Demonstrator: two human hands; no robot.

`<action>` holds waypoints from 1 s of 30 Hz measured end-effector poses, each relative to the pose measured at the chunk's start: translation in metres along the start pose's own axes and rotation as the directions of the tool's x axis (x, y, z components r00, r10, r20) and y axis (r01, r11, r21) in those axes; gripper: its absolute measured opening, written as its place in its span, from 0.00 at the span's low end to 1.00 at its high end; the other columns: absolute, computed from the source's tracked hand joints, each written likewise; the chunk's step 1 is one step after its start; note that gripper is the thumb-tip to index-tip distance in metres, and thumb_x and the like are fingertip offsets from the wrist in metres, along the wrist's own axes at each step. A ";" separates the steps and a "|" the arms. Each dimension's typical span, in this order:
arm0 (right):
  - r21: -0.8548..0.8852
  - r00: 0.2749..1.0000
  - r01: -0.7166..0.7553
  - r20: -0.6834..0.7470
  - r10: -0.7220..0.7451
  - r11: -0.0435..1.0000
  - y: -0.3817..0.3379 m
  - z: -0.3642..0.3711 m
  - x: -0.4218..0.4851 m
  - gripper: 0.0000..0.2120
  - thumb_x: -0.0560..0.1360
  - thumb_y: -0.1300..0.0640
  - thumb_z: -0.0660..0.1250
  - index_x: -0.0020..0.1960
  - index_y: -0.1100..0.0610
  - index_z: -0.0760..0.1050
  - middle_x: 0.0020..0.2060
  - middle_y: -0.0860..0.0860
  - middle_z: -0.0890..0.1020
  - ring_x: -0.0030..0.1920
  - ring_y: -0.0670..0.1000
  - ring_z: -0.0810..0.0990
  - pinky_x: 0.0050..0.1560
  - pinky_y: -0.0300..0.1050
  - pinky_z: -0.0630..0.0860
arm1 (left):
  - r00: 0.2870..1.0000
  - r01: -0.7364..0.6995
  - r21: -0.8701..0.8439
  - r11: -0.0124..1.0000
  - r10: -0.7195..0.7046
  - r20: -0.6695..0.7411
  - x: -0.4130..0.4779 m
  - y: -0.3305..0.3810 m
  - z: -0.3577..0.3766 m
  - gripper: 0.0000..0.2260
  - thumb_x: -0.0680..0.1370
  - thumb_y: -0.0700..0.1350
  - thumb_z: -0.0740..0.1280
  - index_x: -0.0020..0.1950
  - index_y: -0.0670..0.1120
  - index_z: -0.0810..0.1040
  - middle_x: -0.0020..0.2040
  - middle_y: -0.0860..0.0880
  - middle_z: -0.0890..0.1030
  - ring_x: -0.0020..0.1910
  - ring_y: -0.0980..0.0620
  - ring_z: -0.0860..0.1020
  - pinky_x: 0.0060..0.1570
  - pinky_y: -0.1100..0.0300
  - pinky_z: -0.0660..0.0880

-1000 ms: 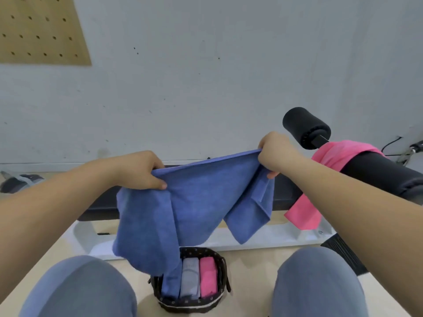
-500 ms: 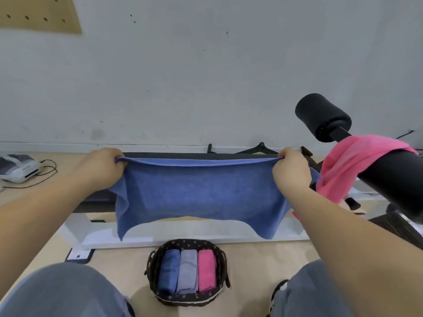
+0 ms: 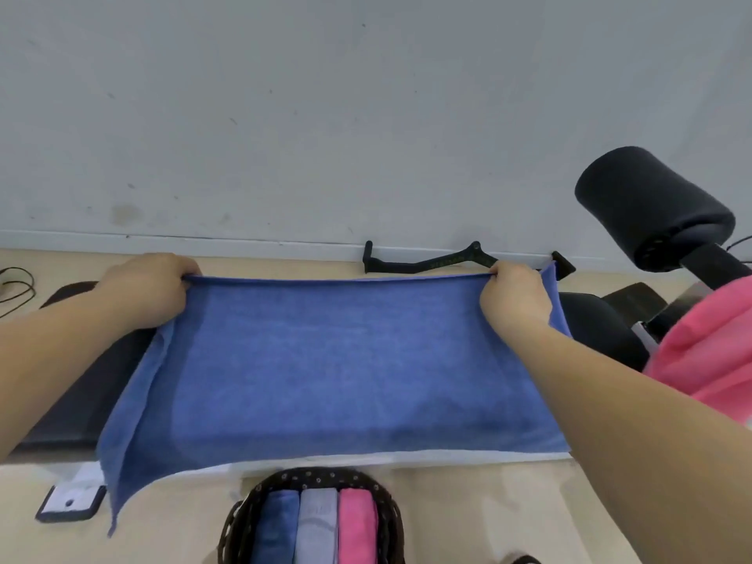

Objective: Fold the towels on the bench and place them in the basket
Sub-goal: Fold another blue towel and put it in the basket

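Across mid-frame, the blue towel (image 3: 325,360) is spread over the desk (image 3: 81,400), long axis left to right; its far corners are pinched by fingers (image 3: 190,273) of left hand (image 3: 150,291) and right hand (image 3: 514,297), equally near.

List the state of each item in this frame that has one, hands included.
Large blue terry towel: spread flat over the black padded bench, near left corner hanging off.
Left hand: grips the towel's far left corner.
Right hand: grips its far right corner.
Bright pink towel: unfolded, draped at the right.
Dark woven basket: holds three folded towels, blue, grey, pink, side by side.
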State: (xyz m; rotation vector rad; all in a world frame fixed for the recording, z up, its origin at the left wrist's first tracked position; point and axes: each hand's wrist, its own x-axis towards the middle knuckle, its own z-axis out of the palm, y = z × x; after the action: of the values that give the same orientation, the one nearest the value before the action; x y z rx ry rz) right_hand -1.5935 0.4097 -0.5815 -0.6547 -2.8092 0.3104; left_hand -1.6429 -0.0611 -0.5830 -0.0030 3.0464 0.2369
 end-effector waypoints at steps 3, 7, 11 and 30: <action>0.031 0.998 0.002 0.061 -0.004 1.000 -0.001 0.014 0.007 0.14 0.78 0.65 0.57 0.59 0.56 0.76 0.58 0.58 0.77 0.58 0.59 0.74 0.46 0.51 0.75 | 0.992 0.030 0.039 0.999 -0.025 -0.125 0.010 -0.001 0.005 0.14 0.78 0.42 0.65 0.60 0.56 0.80 0.62 0.45 0.80 0.58 0.39 0.78 0.56 0.46 0.78; -0.064 0.999 0.050 -0.004 -0.051 0.997 -0.011 0.023 -0.012 0.20 0.76 0.64 0.60 0.68 0.56 0.70 0.65 0.56 0.71 0.68 0.59 0.67 0.68 0.59 0.65 | 0.952 0.113 -0.035 0.993 -0.118 -0.284 -0.006 -0.001 0.005 0.21 0.79 0.41 0.66 0.73 0.48 0.74 0.72 0.42 0.71 0.67 0.35 0.71 0.61 0.39 0.73; 0.170 0.968 0.198 0.118 -0.220 0.965 -0.056 0.014 -0.049 0.16 0.80 0.57 0.60 0.67 0.56 0.75 0.65 0.54 0.75 0.66 0.57 0.72 0.63 0.55 0.73 | 0.969 0.123 -0.090 0.988 -0.140 -0.205 -0.049 -0.003 -0.004 0.20 0.76 0.45 0.67 0.68 0.48 0.77 0.68 0.42 0.74 0.65 0.36 0.73 0.59 0.40 0.75; -0.010 0.828 0.405 0.429 -0.362 0.914 -0.094 0.028 -0.183 0.35 0.79 0.27 0.42 0.82 0.36 0.43 0.84 0.50 0.40 0.82 0.58 0.37 0.77 0.69 0.35 | 0.929 0.307 -0.301 0.903 -0.353 -0.112 -0.166 -0.034 0.022 0.28 0.76 0.34 0.64 0.76 0.48 0.68 0.68 0.42 0.70 0.54 0.37 0.78 0.47 0.47 0.76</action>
State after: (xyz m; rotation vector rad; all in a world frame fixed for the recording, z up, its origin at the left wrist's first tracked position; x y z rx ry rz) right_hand -1.4806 0.2395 -0.6172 -0.0136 -3.2945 0.2543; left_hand -1.4749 -0.0922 -0.5953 -0.5835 3.0711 0.6641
